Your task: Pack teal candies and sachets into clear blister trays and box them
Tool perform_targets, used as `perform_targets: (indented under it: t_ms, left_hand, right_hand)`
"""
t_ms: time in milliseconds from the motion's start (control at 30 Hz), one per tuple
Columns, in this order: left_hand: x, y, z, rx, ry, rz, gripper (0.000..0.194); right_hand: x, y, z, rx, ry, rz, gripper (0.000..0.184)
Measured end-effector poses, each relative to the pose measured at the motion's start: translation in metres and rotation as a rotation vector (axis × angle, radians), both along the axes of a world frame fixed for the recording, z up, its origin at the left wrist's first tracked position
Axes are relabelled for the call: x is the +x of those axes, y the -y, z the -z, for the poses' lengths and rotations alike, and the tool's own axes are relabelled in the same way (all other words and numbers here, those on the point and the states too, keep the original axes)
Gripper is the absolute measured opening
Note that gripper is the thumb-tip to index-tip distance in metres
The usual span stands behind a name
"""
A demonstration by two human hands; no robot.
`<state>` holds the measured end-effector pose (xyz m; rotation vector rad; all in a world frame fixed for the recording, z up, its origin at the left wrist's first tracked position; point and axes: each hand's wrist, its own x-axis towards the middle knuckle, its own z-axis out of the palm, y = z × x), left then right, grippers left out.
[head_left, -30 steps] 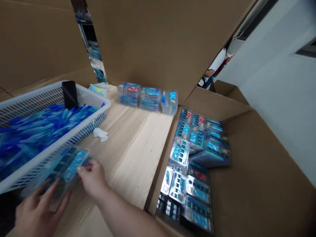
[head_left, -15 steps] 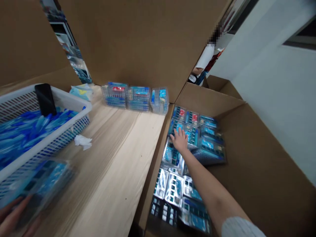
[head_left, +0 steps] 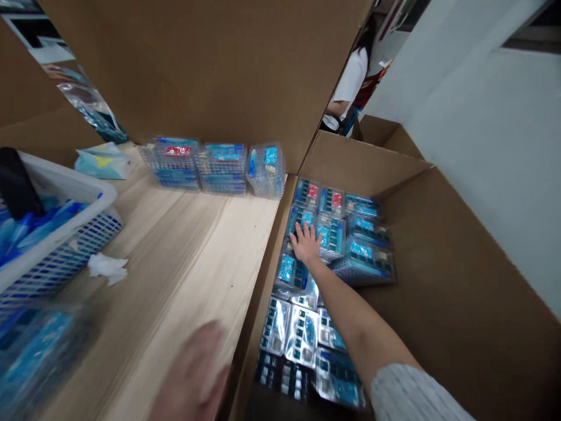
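My right hand rests with spread fingers on clear plastic blister packs holding blue items, stacked inside a cardboard box. Below it in the same box lie more packs with shiny silver faces. Blurred by motion, my left hand is over the front of the wooden table, thumb apart from the fingers and nothing seen in it. At the lower left, a blurred clear pack with blue contents lies apart from that hand, partly cut off by the frame.
A white plastic basket of blue items stands at the left, with a black phone-like object in it. Nearby are a crumpled tissue and a light-blue packet. Pack stacks line the cardboard wall; a person is beyond.
My left hand has left the clear pack at the lower left and moved right across the table. My right hand stays spread on the packs. The view has shifted slightly right.
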<state>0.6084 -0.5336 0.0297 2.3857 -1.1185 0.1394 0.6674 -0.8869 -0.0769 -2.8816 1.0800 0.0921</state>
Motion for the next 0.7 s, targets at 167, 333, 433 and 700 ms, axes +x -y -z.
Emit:
perform_targets:
  t_ms: [167, 333, 433, 700]
  left_hand:
    - [0.010, 0.147, 0.046, 0.286, -0.030, 0.321, 0.056]
    - [0.019, 0.194, 0.086, 0.513, 0.081, 0.258, 0.057]
    - [0.018, 0.190, 0.090, 0.540, 0.125, 0.272, 0.052]
    - [0.023, 0.189, 0.076, 0.543, 0.079, 0.322, 0.054]
  right_hand:
    - [-0.001, -0.002, 0.001, -0.014, -0.005, -0.002, 0.055]
    - [-0.001, -0.005, 0.005, -0.042, 0.027, 0.007, 0.054]
    - [-0.001, -0.008, 0.003, -0.040, 0.033, 0.022, 0.054]
    - [-0.001, -0.012, -0.003, -0.020, 0.021, 0.031, 0.053]
